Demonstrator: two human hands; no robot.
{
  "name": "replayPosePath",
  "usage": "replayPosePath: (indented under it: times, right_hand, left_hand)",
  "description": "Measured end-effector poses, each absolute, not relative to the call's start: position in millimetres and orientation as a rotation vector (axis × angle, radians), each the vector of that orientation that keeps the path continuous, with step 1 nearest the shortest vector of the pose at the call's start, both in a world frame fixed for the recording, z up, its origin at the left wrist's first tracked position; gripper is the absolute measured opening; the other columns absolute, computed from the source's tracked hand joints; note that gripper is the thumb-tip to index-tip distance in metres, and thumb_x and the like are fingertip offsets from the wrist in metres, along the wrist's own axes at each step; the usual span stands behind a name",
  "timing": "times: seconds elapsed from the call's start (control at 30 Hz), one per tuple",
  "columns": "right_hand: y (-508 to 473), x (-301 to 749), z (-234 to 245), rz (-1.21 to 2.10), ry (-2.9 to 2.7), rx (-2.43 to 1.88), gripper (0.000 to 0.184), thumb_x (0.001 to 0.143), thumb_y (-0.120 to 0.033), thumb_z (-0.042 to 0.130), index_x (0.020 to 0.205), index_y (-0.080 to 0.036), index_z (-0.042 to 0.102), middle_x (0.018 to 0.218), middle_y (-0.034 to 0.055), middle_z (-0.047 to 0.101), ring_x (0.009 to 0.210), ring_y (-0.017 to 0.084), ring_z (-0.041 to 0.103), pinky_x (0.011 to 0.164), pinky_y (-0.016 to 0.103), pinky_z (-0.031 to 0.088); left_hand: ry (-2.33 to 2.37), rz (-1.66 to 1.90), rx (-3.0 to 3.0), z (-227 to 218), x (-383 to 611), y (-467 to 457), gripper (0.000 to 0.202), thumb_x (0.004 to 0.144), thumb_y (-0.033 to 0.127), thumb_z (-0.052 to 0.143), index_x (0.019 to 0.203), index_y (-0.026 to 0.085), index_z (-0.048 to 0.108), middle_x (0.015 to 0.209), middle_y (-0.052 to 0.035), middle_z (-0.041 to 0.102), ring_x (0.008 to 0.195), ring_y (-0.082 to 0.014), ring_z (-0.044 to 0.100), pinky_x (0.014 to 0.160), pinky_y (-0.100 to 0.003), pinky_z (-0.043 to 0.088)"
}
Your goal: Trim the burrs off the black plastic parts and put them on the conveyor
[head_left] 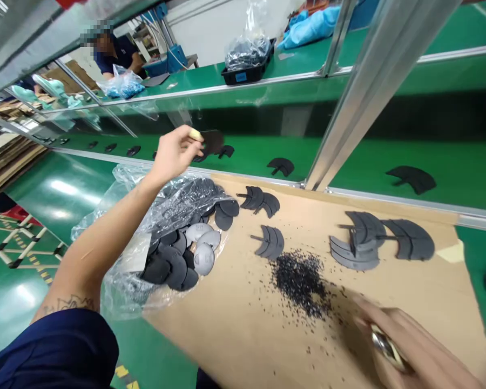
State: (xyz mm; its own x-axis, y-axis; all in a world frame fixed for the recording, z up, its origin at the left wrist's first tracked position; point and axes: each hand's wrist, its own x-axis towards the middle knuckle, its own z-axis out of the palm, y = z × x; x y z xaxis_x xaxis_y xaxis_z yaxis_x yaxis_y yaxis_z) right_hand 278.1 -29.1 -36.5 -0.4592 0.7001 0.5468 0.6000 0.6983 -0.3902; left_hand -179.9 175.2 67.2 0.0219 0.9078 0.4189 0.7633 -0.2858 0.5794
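Observation:
My left hand reaches over the green conveyor belt, a yellowish cover on one fingertip. Its fingers pinch a thin dark plastic piece, blurred. My right hand, smeared by motion, is low over the brown board. A shiny metal tool lies in its grip; its kind is unclear. Nearby is a pile of small black bits. Several ribbed, curved black plastic parts with stems lie beyond, one of them alone. A clear plastic bag spills round dark discs at the left.
Metal frame posts rise along the belt, which carries spaced black parts. On the far ledge stand a black tray with bagged pieces and a blue plastic bag. Another person sits across the line.

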Motion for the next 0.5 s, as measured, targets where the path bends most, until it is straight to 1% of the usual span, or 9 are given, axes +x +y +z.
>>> replayPosePath:
  times: [0.07,0.1,0.17,0.23,0.27,0.33,0.4,0.43,0.5]
  right_hand:
    - [-33,261,-21,0.243,-2.165,-0.982,0.072,0.094,-0.007,0.054,0.160,-0.029,0.035,0.098,0.0099,0.075,0.077,0.022,0.074,0.072,0.032,0.062]
    - [-35,253,-16,0.244,-2.133,-0.949,0.071,0.095,-0.007,0.055,0.160,-0.029,0.036,0.104,0.0114,0.074,0.079,0.022,0.074,0.073,0.032,0.061]
    - [-39,240,-9,0.300,-2.086,-0.955,0.069,0.095,-0.010,0.059,0.159,-0.027,0.038,0.118,0.0154,0.071,0.081,0.021,0.073,0.076,0.033,0.061]
    - [-43,233,-7,0.396,-2.084,-0.924,0.060,0.095,-0.014,0.062,0.152,-0.026,0.047,0.120,0.0159,0.071,0.083,0.022,0.073,0.077,0.034,0.061]
    - [-44,231,-7,0.448,-2.089,-0.892,0.050,0.095,-0.016,0.062,0.144,-0.026,0.054,0.115,0.0138,0.072,0.083,0.022,0.073,0.077,0.034,0.061]
    - [-47,230,-7,0.535,-2.097,-0.842,0.025,0.096,-0.020,0.062,0.120,-0.026,0.066,0.098,0.0078,0.074,0.079,0.021,0.072,0.073,0.032,0.060]
    - [-48,230,-7,0.588,-2.059,-0.891,0.006,0.096,-0.027,0.063,0.100,-0.025,0.067,0.085,0.0038,0.072,0.070,0.019,0.069,0.066,0.029,0.056]
    - [-49,230,-6,0.607,-2.020,-0.954,0.008,0.096,-0.031,0.063,0.092,-0.024,0.066,0.081,0.0027,0.070,0.066,0.017,0.066,0.062,0.029,0.054]
    - [-49,229,-3,0.661,-1.927,-1.085,0.024,0.095,-0.041,0.064,0.079,-0.023,0.061,0.070,0.0001,0.063,0.058,0.015,0.057,0.057,0.028,0.048]
  left_hand:
    - [1.364,1.045,2.238,71,-133,121,0.007,0.093,0.024,0.061,0.092,0.017,0.062,0.087,-0.0031,0.070,0.076,-0.0139,0.071,0.070,-0.025,0.058]
    - [1.205,0.986,2.298,70,-109,92,0.007,0.094,0.022,0.060,0.091,0.017,0.063,0.087,-0.0028,0.071,0.076,-0.0132,0.071,0.069,-0.024,0.057]
    - [0.922,0.880,2.363,63,-67,39,0.008,0.095,0.017,0.058,0.093,0.017,0.065,0.089,-0.0035,0.073,0.079,-0.0122,0.070,0.073,-0.023,0.056]
    - [0.784,0.776,2.318,49,-36,1,0.010,0.097,0.015,0.055,0.097,0.016,0.065,0.089,-0.0046,0.074,0.079,-0.0117,0.069,0.074,-0.022,0.056]
    - [0.766,0.729,2.287,41,-26,-12,0.011,0.098,0.015,0.054,0.098,0.015,0.065,0.092,-0.0055,0.074,0.081,-0.0120,0.069,0.075,-0.022,0.056]
    - [0.774,0.623,2.232,27,-17,-25,0.012,0.099,0.017,0.053,0.104,0.015,0.064,0.098,-0.0072,0.075,0.086,-0.0128,0.070,0.077,-0.022,0.056]
    - [0.840,0.507,2.242,20,-26,-28,0.017,0.101,0.023,0.053,0.115,0.015,0.061,0.106,-0.0082,0.074,0.091,-0.0147,0.070,0.080,-0.024,0.056]
    - [0.918,0.438,2.286,21,-35,-27,0.020,0.102,0.026,0.053,0.118,0.016,0.059,0.108,-0.0087,0.073,0.095,-0.0164,0.070,0.083,-0.026,0.056]
    - [1.198,0.262,2.419,26,-63,-23,0.022,0.103,0.032,0.050,0.115,0.016,0.060,0.110,-0.0105,0.071,0.102,-0.0213,0.068,0.089,-0.033,0.055]
